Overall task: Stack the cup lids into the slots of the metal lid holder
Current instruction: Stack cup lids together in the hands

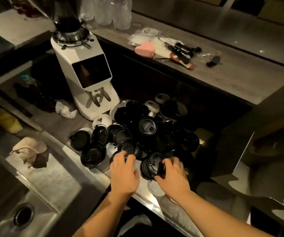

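Observation:
A heap of several black cup lids [148, 127] lies on the steel counter, with some white lids [102, 120] mixed in along its far and left sides. My right hand [173, 175] grips one black lid [150, 165] at the heap's near edge, thumb and fingers curled round its rim. My left hand [123, 173] reaches into the near side of the heap, its fingertips curled over a black lid [128, 147]; whether it holds that lid is unclear. The metal lid holder [264, 168] stands at the right, its slots in shadow.
A white coffee grinder [84, 71] stands behind the heap on the left. A sink [35, 194] with a crumpled cloth [30, 151] lies at the near left. The raised back counter holds a pink heart-shaped box [144, 49], small tools [180, 50] and clear cups [114, 12].

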Demonstrator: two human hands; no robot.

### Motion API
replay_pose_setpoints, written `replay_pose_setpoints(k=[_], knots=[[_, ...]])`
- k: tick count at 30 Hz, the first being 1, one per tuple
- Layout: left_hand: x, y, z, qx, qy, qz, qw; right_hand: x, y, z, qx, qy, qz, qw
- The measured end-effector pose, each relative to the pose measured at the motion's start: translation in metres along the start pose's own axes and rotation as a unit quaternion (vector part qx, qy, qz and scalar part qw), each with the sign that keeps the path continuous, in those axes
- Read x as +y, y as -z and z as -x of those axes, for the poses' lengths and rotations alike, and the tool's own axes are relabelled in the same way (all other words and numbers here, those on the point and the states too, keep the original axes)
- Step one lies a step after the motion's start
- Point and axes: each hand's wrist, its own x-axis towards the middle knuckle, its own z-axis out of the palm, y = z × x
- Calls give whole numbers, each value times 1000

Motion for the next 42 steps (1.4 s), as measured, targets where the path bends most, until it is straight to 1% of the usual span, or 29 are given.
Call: replay_pose_setpoints(k=[1,2,5,9,11,13,15,16,17,18,19,20,21,22,23,24,26,29,31,32,34,36,38,39,40,42], knots=[[-2,1,-9,-8,-4,-40,999,-3,-1,-5,-5,14,29,999],[-4,-1,-16,1,-1,-68,998,-6,-3,-8,-6,19,59,998],[-14,-9,-40,-9,-6,-98,995,-15,-8,-18,-41,8,116,992],[-23,-18,-55,-96,-2,-115,989,-10,-12,-21,-62,20,138,988],[-25,-17,-59,-87,-20,-80,993,-6,-8,-22,-60,26,117,991],[-22,-9,-56,-45,-25,2,999,-1,-3,-19,-42,39,85,995],[-17,7,-49,-13,21,116,993,3,0,-12,-1,60,33,998],[-12,16,-45,1,60,180,982,2,4,-6,20,70,-6,997],[-6,29,-40,13,113,252,961,1,9,2,40,81,-47,995],[3,44,-35,14,168,348,922,-3,17,10,53,90,-91,990],[15,62,-31,6,221,468,856,-9,28,18,63,93,-138,984],[28,79,-26,-10,255,591,765,-16,43,28,70,87,-193,975],[40,95,-21,-37,270,689,672,-25,60,39,74,79,-256,961],[52,110,-17,-75,262,762,588,-33,78,49,79,73,-319,942],[64,125,-12,-110,236,807,530,-39,96,60,91,73,-375,919],[78,140,-9,-141,201,831,499,-45,116,71,105,72,-422,897],[101,162,-5,-184,140,846,480,-51,151,90,124,71,-506,850],[127,176,-5,-231,82,857,453,-45,192,110,133,45,-628,765],[144,179,-4,-259,46,859,438,-35,215,122,130,44,-675,724],[152,180,-4,-267,51,861,429,-30,224,128,128,48,-689,712],[168,178,-1,-301,64,864,398,-18,240,141,124,60,-704,696],[185,176,3,-343,51,861,373,-6,248,151,123,71,-713,687],[208,177,6,-388,46,854,343,4,253,159,120,79,-728,670],[219,178,9,-394,47,850,345,10,254,162,123,86,-734,662],[229,180,12,-387,52,845,364,16,255,164,131,92,-735,659],[247,185,16,-353,63,836,415,26,258,170,151,98,-722,668]])
